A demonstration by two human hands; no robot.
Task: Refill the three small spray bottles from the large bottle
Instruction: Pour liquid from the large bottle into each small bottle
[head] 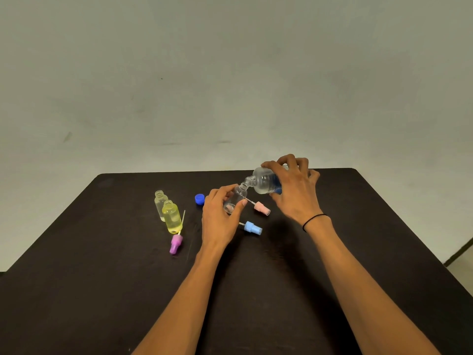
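**Q:** Table (102, 290) layout — why is it arranged this way?

**A:** Working surface carries everything within reach. The large bottle (266, 184) is held tipped nearly level above the far centre so its open neck meets the mouth of the clear small bottle (236, 198), which is tilted up toward it. Two other small bottles, one clear (160, 203) and one yellow (172, 217), stand upright and uncapped at left, both appearing to hold liquid; judged from this, the third fill is in hand. Three spray heads lie on their sides: purple (176, 244), blue (253, 228), pink (262, 208). The blue cap (199, 199) rests just left of the hands.

**Q:** Hand positions?

**A:** Right hand (294, 193) wraps the large bottle from above, fingers curled over its body, wrist bent. Left hand (220, 213) pinches the small bottle between thumb and fingers, steadying the tilt.
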